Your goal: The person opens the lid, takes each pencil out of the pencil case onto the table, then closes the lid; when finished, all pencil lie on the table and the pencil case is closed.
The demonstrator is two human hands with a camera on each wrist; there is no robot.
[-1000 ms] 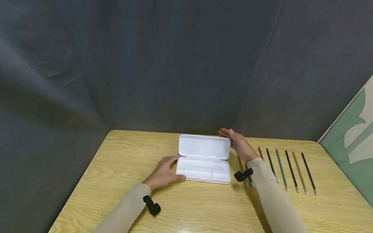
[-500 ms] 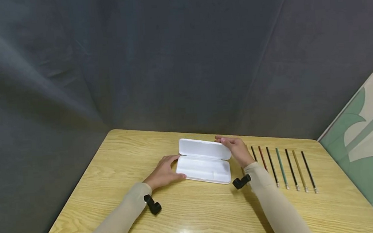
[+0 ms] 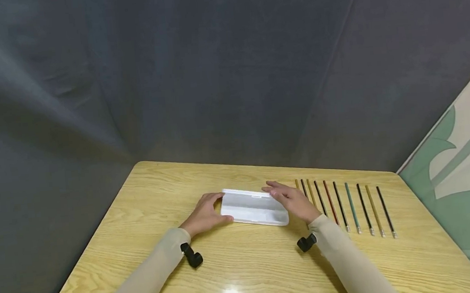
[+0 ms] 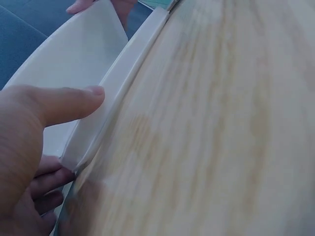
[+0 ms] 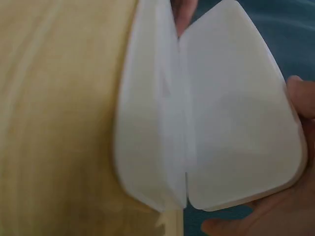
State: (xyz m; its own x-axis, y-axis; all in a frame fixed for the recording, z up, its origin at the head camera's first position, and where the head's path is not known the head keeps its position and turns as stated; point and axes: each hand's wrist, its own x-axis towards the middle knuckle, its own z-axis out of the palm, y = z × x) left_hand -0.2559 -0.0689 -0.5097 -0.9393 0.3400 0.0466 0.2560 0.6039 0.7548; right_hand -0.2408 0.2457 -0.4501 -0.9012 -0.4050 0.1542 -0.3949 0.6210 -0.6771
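A white pencil case (image 3: 250, 213) lies on the table with its lid (image 5: 231, 113) tilted up at the hinge and partly lowered over the tray. My left hand (image 3: 205, 215) grips the case's left end, the thumb (image 4: 74, 104) against the front wall and the other fingers round at the back corner. At the lid's upper right corner is my right hand (image 3: 295, 201). Its fingers reach along the lid's top edge, and the thumb sits by the right end, holding the lid at a slant. The lid hides part of the inside.
Several pencils (image 3: 351, 206) lie side by side to the right of the case, eraser ends towards me. My right hand and sleeve cover parts of the nearest ones. The wooden table (image 3: 244, 265) ends at a dark curtain (image 3: 230, 82) behind; a patterned cloth (image 3: 466, 183) hangs at the right.
The lid has swung from lying back open to a steep slant towards the tray. My right hand has come forward and left with it; my left hand stays at the case's left end.
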